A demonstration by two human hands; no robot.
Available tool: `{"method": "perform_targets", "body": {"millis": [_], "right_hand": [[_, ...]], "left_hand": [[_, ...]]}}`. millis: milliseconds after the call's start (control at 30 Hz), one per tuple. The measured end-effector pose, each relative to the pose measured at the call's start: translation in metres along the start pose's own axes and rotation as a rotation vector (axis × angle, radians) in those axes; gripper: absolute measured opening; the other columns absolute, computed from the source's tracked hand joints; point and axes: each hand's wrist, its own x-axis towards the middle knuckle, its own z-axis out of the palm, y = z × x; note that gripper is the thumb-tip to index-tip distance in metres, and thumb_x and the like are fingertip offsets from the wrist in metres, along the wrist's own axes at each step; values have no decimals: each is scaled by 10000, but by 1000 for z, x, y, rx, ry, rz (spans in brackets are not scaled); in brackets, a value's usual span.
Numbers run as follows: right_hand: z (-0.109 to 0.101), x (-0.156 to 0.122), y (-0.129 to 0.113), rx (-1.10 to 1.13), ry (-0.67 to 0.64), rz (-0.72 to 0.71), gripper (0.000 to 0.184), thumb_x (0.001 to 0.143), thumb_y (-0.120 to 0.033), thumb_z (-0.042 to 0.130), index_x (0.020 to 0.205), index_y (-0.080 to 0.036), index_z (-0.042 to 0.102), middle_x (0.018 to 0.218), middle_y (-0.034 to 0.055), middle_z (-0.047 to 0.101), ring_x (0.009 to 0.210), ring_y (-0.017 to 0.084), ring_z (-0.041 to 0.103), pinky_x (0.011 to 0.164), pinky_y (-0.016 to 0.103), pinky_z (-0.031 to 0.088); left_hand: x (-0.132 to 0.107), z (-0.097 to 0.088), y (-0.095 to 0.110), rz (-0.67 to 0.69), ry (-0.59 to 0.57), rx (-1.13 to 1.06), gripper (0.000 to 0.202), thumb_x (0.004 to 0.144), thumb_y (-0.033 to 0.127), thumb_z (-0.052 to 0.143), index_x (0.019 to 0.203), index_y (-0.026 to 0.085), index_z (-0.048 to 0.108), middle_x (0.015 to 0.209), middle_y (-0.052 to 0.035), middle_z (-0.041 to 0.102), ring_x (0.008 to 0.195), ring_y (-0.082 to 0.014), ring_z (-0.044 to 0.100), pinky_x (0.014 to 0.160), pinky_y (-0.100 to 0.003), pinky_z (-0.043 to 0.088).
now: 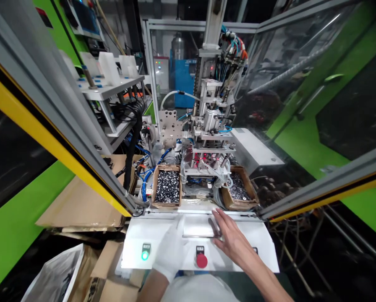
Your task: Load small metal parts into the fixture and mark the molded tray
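My left hand (171,247), in a white glove, rests flat on the white control panel (263,247) just left of a shallow rectangular recess (198,230). My bare right hand (232,239) lies on the recess's right end, fingers spread over a dark strip there. Neither hand holds anything. A lit green button (145,254) sits left of my left hand and a red button (202,260) sits between my wrists.
Behind the panel stands an assembly machine (208,126) with blue hoses and red lights. Two cardboard boxes of small metal parts (166,186) (240,191) flank it. Cardboard sheets (81,201) lie at the left. Glass guard panels and green machine housings enclose both sides.
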Motion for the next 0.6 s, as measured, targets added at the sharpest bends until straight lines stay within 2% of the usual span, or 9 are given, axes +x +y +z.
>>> {"method": "perform_targets", "body": {"millis": [33, 100, 200, 300, 367, 433, 533, 600], "right_hand": [[-1, 3, 2, -63, -44, -56, 836, 762, -114, 605, 1549, -225, 347, 1622, 116, 350, 1503, 307, 297, 1218, 492, 336], [-1, 9, 7, -153, -98, -120, 862, 708, -25, 583, 1525, -221, 391, 1557, 129, 442, 1458, 318, 369, 1198, 501, 368], [2, 15, 14, -183, -97, -184, 823, 726, -15, 577, 1508, -211, 410, 1421, 149, 558, 1322, 307, 518, 1115, 469, 468], [8, 17, 23, -194, -84, -208, 793, 713, -43, 604, 1474, -207, 454, 1358, 155, 606, 1234, 309, 587, 1050, 444, 520], [13, 19, 33, -210, -85, -221, 762, 704, -67, 606, 1444, -215, 495, 1349, 152, 625, 1220, 314, 607, 1036, 431, 527], [18, 21, 44, -214, -79, -249, 724, 718, -105, 596, 1428, -229, 522, 1327, 140, 647, 1206, 312, 623, 1019, 407, 536], [18, 26, 60, -203, -49, -303, 668, 748, -155, 582, 1408, -254, 562, 1277, 124, 680, 1164, 310, 654, 987, 386, 553], [12, 30, 65, -193, -49, -342, 616, 765, -200, 607, 1373, -301, 605, 1231, 105, 702, 1109, 323, 681, 930, 391, 582]], "left_hand": [[4, -4, 0, 61, -37, 56, 850, 730, 145, 577, 1549, 174, 349, 1635, -137, 357, 1475, -256, 388, 1247, -369, 299], [15, -10, 1, 132, -95, 109, 863, 704, 128, 604, 1536, 201, 388, 1605, -120, 418, 1463, -258, 405, 1241, -370, 313], [31, -15, 0, 136, -169, 87, 798, 724, 117, 631, 1495, 232, 460, 1547, -115, 501, 1421, -272, 458, 1217, -392, 353], [36, -19, 0, 118, -213, 61, 654, 815, 253, 678, 1447, 213, 512, 1478, -152, 559, 1356, -307, 516, 1176, -491, 393], [32, -20, 2, 108, -192, 58, 593, 860, 365, 671, 1414, 204, 534, 1436, -164, 582, 1307, -309, 551, 1133, -543, 426], [27, -18, 5, 86, -146, 54, 532, 883, 415, 652, 1374, 230, 569, 1389, -154, 615, 1252, -289, 589, 1091, -534, 466], [26, -12, 11, 89, -112, 24, 514, 874, 389, 666, 1369, 280, 581, 1331, -137, 663, 1181, -280, 635, 1038, -493, 512], [29, -10, 14, 112, -102, -16, 621, 811, 328, 730, 1407, 311, 556, 1339, -117, 671, 1187, -304, 642, 1024, -464, 524]]}}
